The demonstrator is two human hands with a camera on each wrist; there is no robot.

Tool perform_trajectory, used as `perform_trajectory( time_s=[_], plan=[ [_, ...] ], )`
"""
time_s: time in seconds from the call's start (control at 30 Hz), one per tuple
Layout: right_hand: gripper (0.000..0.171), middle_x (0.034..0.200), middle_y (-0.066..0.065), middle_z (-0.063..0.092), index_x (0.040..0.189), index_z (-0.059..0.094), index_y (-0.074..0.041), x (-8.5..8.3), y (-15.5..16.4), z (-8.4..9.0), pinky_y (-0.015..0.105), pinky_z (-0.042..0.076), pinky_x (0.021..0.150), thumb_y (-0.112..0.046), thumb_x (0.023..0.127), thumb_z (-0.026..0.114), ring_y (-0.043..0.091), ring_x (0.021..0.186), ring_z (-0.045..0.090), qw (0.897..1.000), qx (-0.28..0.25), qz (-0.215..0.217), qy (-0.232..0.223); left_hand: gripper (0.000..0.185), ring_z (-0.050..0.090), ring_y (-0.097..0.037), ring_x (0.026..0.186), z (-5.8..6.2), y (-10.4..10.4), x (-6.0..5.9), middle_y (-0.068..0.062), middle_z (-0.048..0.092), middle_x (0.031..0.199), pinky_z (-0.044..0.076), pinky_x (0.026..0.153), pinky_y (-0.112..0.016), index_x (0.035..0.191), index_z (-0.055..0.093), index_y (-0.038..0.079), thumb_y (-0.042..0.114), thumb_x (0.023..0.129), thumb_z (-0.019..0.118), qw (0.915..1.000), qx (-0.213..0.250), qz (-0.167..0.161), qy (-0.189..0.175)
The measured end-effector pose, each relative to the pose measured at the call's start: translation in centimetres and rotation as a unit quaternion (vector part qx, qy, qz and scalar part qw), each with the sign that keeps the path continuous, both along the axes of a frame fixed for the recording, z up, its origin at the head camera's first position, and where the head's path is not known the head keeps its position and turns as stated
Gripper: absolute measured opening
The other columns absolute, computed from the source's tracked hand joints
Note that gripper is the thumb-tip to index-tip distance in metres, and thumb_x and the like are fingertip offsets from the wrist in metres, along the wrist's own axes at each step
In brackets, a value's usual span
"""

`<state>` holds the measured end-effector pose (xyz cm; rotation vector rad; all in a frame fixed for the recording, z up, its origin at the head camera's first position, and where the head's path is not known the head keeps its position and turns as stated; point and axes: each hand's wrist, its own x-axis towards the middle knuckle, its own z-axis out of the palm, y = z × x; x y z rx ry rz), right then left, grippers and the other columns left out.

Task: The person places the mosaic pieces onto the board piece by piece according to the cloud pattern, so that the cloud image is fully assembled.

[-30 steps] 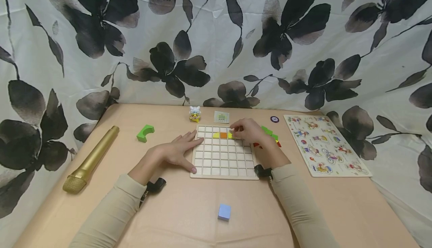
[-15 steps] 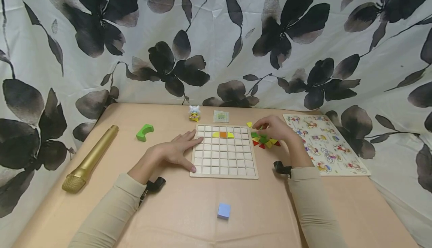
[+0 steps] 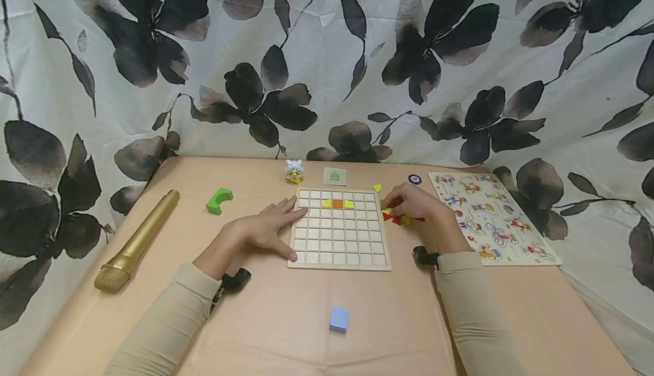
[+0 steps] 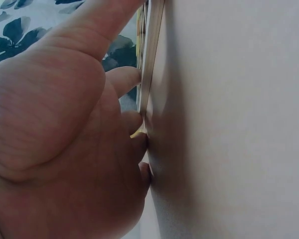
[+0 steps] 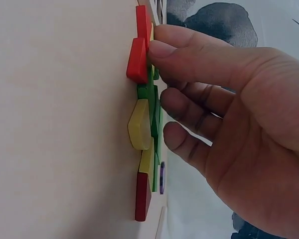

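Note:
A square wooden grid board (image 3: 339,245) lies mid-table, with an orange square piece (image 3: 338,204) between two yellow pieces (image 3: 349,204) near its far side. My left hand (image 3: 265,227) rests at the board's left edge, fingers spread and thumb at the near corner. My right hand (image 3: 416,203) is over a pile of small red, yellow and green pieces right of the board. In the right wrist view its thumb and index fingertips (image 5: 162,50) come close together at the pile, beside a red piece (image 5: 137,60); whether they pinch one is hidden. A yellow piece (image 5: 139,124) lies below.
A gold microphone (image 3: 137,241) and a green arch block (image 3: 219,201) lie left. A small figurine (image 3: 294,172) and a patterned card (image 3: 334,176) are behind the board. A picture board (image 3: 495,220) and round token (image 3: 415,179) are right; a blue cube (image 3: 339,320) is in front.
My right hand left the board, uncovering the orange square and yellow pieces, and moved right to the loose pile, where its fingers have lowered. My left hand has stayed at the board's edge.

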<state>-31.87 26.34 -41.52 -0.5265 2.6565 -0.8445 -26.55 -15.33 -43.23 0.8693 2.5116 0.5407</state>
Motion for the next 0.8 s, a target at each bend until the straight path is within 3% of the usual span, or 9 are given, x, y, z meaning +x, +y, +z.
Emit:
perform_trajectory(
  time_s=[0.17,0.37,0.63,0.8],
  plan=[
    [0.017,0.106,0.008,0.069,0.101,0.077,-0.01,0.0,-0.1,-0.1,0.033,0.051,0.086,0.003,0.091,0.075,0.026,0.098,0.058,1.0,0.008,0.012,-0.007,0.121,-0.007,-0.036,0.163,0.1,0.0,0.1,-0.013,-0.007,0.176,0.003,0.132,-0.06,0.168,0.019,0.024,0.067,0.075,0.083,1.0,-0.006,-0.002,0.003],
    [0.02,0.108,0.008,0.066,0.107,0.078,-0.013,-0.1,-0.1,-0.3,0.034,0.049,0.088,0.0,0.092,0.075,0.027,0.101,0.055,1.0,0.025,0.01,-0.01,0.122,-0.007,-0.037,0.163,-0.1,-0.1,0.0,-0.013,-0.007,0.176,0.003,0.131,-0.06,0.168,0.019,0.024,0.067,0.075,0.083,1.0,-0.004,0.0,0.003],
    [0.014,0.088,0.007,0.063,0.097,0.069,-0.007,-0.1,0.2,0.0,0.03,0.048,0.068,0.005,0.091,0.074,0.024,0.085,0.057,0.999,-0.016,0.034,-0.015,0.122,-0.007,-0.036,0.163,0.0,0.0,0.0,-0.013,-0.007,0.176,0.002,0.132,-0.059,0.168,0.019,0.024,0.067,0.074,0.084,1.0,-0.005,-0.002,0.004],
    [0.01,0.089,0.008,0.061,0.097,0.067,-0.009,0.2,-0.3,0.7,0.031,0.047,0.067,-0.001,0.094,0.072,0.024,0.084,0.056,0.998,-0.032,0.048,0.001,0.121,-0.007,-0.037,0.163,0.0,-0.1,0.0,-0.014,-0.007,0.176,0.003,0.131,-0.06,0.168,0.019,0.023,0.066,0.075,0.084,1.0,-0.003,-0.003,0.004]
  ],
)
